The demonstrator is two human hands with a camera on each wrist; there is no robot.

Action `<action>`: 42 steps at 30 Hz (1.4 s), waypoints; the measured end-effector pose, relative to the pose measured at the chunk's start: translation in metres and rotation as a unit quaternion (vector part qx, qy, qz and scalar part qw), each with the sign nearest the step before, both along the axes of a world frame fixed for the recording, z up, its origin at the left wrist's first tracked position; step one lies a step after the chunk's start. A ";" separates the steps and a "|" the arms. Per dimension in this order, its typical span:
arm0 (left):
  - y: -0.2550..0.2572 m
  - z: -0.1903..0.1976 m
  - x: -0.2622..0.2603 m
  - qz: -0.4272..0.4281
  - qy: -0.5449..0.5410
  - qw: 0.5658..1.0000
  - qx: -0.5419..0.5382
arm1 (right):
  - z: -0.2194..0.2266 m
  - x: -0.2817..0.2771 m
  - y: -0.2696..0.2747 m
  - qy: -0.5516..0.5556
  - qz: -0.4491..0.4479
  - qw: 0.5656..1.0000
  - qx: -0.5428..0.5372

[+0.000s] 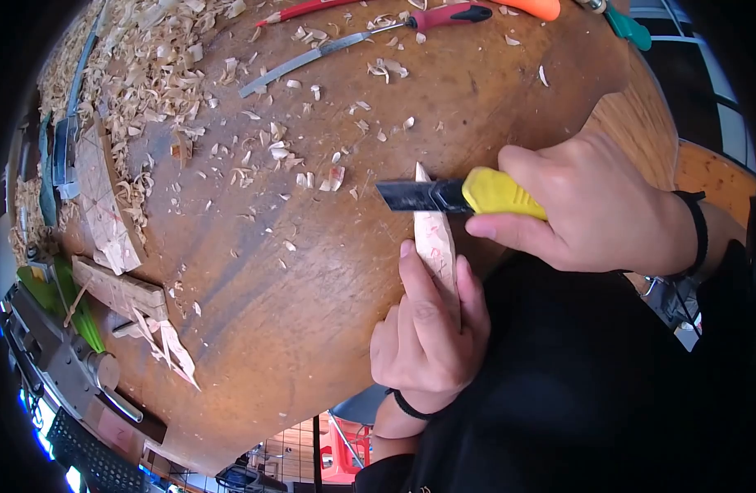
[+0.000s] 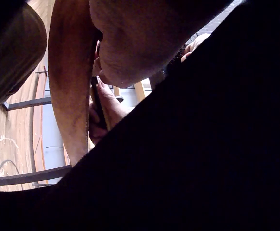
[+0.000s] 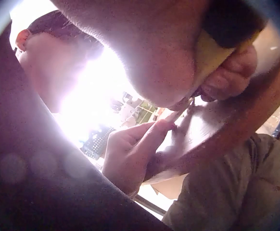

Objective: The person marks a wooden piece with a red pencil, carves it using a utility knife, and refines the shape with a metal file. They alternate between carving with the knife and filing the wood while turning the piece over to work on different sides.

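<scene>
In the head view, my left hand point(image 1: 431, 337) grips the lower part of a slim, pale carved wooden stick point(image 1: 434, 238), its pointed tip directed away from me. Pinkish marks run along its face. My right hand point(image 1: 591, 201) holds a yellow utility knife point(image 1: 494, 194) from the right, fingers wrapped round the handle. The knife's dark blade point(image 1: 404, 195) lies across the stick just below the tip. In the right wrist view, the left hand point(image 3: 130, 154) shows beneath the yellow handle point(image 3: 208, 57). The left wrist view is mostly covered by dark cloth.
Wood shavings point(image 1: 160, 74) cover the brown table point(image 1: 312, 329) at the far left. A file point(image 1: 304, 62) with a red handle lies at the back, near a red pencil point(image 1: 300, 11). Wooden pieces point(image 1: 119, 287) and a grey metal tool point(image 1: 73, 370) sit along the left edge.
</scene>
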State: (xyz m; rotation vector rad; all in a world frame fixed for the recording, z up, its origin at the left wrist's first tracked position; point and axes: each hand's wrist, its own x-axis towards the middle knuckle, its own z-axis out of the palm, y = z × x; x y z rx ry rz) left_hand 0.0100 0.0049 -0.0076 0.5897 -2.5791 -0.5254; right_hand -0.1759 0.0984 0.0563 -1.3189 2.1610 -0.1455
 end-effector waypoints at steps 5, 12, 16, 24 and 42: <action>-0.001 0.000 0.001 0.001 -0.002 1.000 0.001 | 0.013 0.004 0.013 -0.051 0.018 0.998 0.044; 0.001 0.008 0.000 0.000 -0.020 0.999 0.030 | 0.013 0.008 0.006 -0.054 0.007 0.997 0.046; 0.004 0.010 -0.001 0.023 -0.034 0.998 0.045 | 0.011 0.012 0.001 -0.020 0.006 0.999 0.037; 0.002 0.001 -0.001 0.022 0.004 1.000 0.010 | 0.011 0.014 0.003 -0.028 -0.012 0.999 0.012; 0.004 0.009 0.000 0.021 -0.017 0.997 0.069 | 0.009 0.008 0.016 -0.034 -0.019 0.999 0.013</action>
